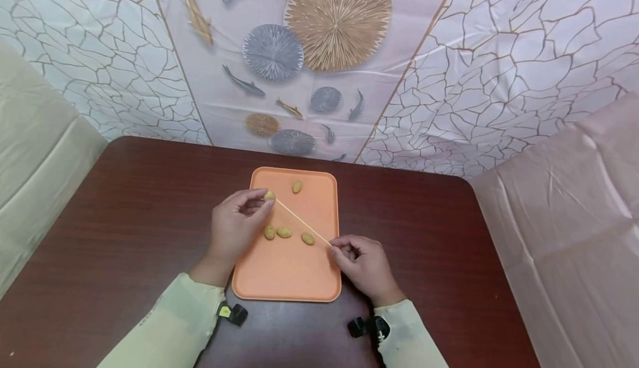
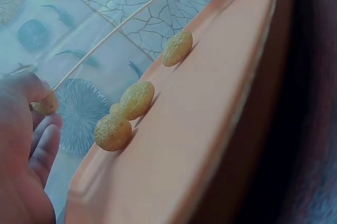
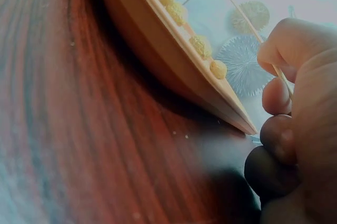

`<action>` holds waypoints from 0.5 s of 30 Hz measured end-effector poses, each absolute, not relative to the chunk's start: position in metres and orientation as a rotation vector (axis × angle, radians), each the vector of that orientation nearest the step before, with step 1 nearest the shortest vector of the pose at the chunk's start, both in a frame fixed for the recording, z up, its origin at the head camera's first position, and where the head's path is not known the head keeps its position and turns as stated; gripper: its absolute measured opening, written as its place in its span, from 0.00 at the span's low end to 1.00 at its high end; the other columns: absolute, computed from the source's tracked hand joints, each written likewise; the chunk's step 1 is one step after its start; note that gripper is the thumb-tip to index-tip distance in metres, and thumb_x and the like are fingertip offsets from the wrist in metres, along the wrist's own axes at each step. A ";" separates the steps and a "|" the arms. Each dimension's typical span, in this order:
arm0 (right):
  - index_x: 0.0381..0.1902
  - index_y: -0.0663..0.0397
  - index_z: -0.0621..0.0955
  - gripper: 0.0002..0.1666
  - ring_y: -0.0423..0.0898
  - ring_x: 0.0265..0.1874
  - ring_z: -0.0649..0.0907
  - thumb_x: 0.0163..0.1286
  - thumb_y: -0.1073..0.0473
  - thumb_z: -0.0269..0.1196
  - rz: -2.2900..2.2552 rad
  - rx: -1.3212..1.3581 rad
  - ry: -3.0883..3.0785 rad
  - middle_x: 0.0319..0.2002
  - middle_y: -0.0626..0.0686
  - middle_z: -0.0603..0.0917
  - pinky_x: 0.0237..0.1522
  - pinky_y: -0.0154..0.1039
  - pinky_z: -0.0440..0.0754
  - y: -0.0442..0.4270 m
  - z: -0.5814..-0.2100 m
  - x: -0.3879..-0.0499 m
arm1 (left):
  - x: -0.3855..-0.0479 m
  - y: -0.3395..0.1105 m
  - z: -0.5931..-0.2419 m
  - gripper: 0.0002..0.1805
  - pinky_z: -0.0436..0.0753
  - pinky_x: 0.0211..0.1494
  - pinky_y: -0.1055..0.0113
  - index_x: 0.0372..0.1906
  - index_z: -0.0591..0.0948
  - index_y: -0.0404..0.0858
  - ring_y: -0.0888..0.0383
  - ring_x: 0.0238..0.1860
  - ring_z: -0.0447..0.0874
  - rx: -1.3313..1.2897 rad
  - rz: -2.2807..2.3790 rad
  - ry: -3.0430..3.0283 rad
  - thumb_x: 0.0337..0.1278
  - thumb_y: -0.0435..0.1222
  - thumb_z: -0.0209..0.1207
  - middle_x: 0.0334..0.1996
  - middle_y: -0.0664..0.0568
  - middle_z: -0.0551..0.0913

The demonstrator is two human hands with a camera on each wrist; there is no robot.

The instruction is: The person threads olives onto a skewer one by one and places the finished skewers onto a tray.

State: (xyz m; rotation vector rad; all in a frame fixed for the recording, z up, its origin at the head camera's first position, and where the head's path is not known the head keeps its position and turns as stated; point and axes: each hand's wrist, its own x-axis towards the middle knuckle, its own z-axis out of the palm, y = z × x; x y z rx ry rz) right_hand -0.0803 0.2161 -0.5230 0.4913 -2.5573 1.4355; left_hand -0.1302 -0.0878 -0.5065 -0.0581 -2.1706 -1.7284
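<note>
Above the orange tray (image 1: 287, 273), my left hand (image 1: 237, 221) pinches a small wrinkled yellow oval fruit (image 1: 270, 196) between thumb and fingers. A thin pale wooden skewer (image 1: 303, 222) runs from that fruit to my right hand (image 1: 365, 262), whose thumb and forefinger pinch its other end. The left wrist view shows the skewer's far tip meeting the fruit (image 2: 46, 104); how deep it goes in is hidden. Like fruits lie on the tray: one (image 1: 297, 186) near the far edge, two side by side (image 1: 284, 232) in the middle, and another (image 1: 308, 238) to their right.
A dark red-brown wooden table (image 1: 424, 235) surrounds the tray, which has a low raised rim. Patterned cloth (image 1: 209, 79) hangs behind the table. Plain pale cloth (image 1: 564, 207) stands along the right side, with more at the left.
</note>
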 end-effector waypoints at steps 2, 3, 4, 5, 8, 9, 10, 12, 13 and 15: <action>0.41 0.48 0.94 0.06 0.33 0.20 0.76 0.72 0.65 0.78 1.450 0.477 -2.551 0.24 0.41 0.82 0.22 0.30 0.78 0.217 -0.523 -0.080 | -0.130 -0.087 -0.506 0.16 0.89 0.47 0.80 0.56 0.95 0.43 0.61 0.44 0.93 -0.068 -1.720 -2.184 0.65 0.37 0.81 0.47 0.51 0.95; 0.40 0.47 0.94 0.06 0.33 0.20 0.76 0.71 0.65 0.78 1.455 0.474 -2.550 0.24 0.41 0.82 0.22 0.29 0.77 0.217 -0.523 -0.080 | -0.130 -0.087 -0.506 0.16 0.89 0.48 0.80 0.56 0.95 0.42 0.60 0.44 0.93 -0.075 -1.716 -2.191 0.65 0.37 0.81 0.47 0.51 0.94; 0.40 0.47 0.93 0.06 0.33 0.20 0.76 0.71 0.65 0.78 1.457 0.473 -2.551 0.24 0.41 0.82 0.22 0.29 0.77 0.217 -0.523 -0.080 | -0.130 -0.087 -0.506 0.16 0.89 0.48 0.80 0.56 0.95 0.42 0.59 0.45 0.93 -0.084 -1.715 -2.196 0.65 0.36 0.80 0.48 0.50 0.94; 0.39 0.47 0.93 0.06 0.33 0.20 0.76 0.71 0.65 0.78 1.456 0.472 -2.552 0.24 0.41 0.82 0.22 0.29 0.77 0.217 -0.524 -0.080 | -0.130 -0.086 -0.506 0.16 0.90 0.48 0.80 0.56 0.94 0.41 0.58 0.45 0.93 -0.096 -1.714 -2.200 0.65 0.35 0.80 0.48 0.50 0.93; 0.38 0.46 0.93 0.06 0.33 0.20 0.75 0.71 0.65 0.78 1.450 0.476 -2.558 0.23 0.41 0.81 0.22 0.29 0.76 0.218 -0.524 -0.080 | -0.130 -0.086 -0.506 0.16 0.90 0.49 0.79 0.56 0.94 0.40 0.55 0.46 0.93 -0.130 -1.700 -2.211 0.64 0.32 0.80 0.48 0.49 0.91; 0.38 0.46 0.93 0.06 0.33 0.20 0.75 0.71 0.65 0.78 1.450 0.476 -2.560 0.23 0.41 0.81 0.21 0.29 0.76 0.218 -0.525 -0.080 | -0.130 -0.085 -0.506 0.17 0.90 0.49 0.79 0.56 0.94 0.40 0.54 0.46 0.94 -0.142 -1.699 -2.211 0.64 0.32 0.80 0.48 0.49 0.91; 0.38 0.46 0.93 0.07 0.33 0.20 0.75 0.71 0.65 0.78 1.450 0.475 -2.561 0.23 0.41 0.81 0.21 0.29 0.76 0.218 -0.525 -0.080 | -0.130 -0.085 -0.507 0.17 0.90 0.49 0.79 0.56 0.93 0.40 0.53 0.46 0.94 -0.153 -1.698 -2.209 0.63 0.31 0.80 0.48 0.48 0.91; 0.38 0.44 0.93 0.08 0.34 0.19 0.74 0.71 0.65 0.78 1.453 0.474 -2.564 0.23 0.41 0.80 0.21 0.29 0.75 0.218 -0.525 -0.080 | -0.130 -0.085 -0.507 0.17 0.90 0.49 0.79 0.56 0.93 0.40 0.53 0.46 0.94 -0.161 -1.689 -2.208 0.63 0.31 0.81 0.48 0.48 0.91; 0.38 0.44 0.93 0.08 0.34 0.19 0.74 0.71 0.65 0.78 1.455 0.475 -2.564 0.23 0.41 0.80 0.21 0.29 0.75 0.218 -0.525 -0.080 | -0.130 -0.085 -0.508 0.17 0.90 0.49 0.79 0.56 0.93 0.40 0.53 0.46 0.94 -0.161 -1.684 -2.209 0.63 0.31 0.81 0.48 0.48 0.91; 0.38 0.43 0.93 0.08 0.34 0.19 0.74 0.71 0.64 0.78 1.460 0.477 -2.563 0.23 0.41 0.80 0.20 0.29 0.74 0.217 -0.525 -0.080 | -0.130 -0.085 -0.508 0.17 0.90 0.49 0.80 0.56 0.93 0.40 0.53 0.46 0.94 -0.157 -1.668 -2.215 0.63 0.32 0.81 0.47 0.49 0.91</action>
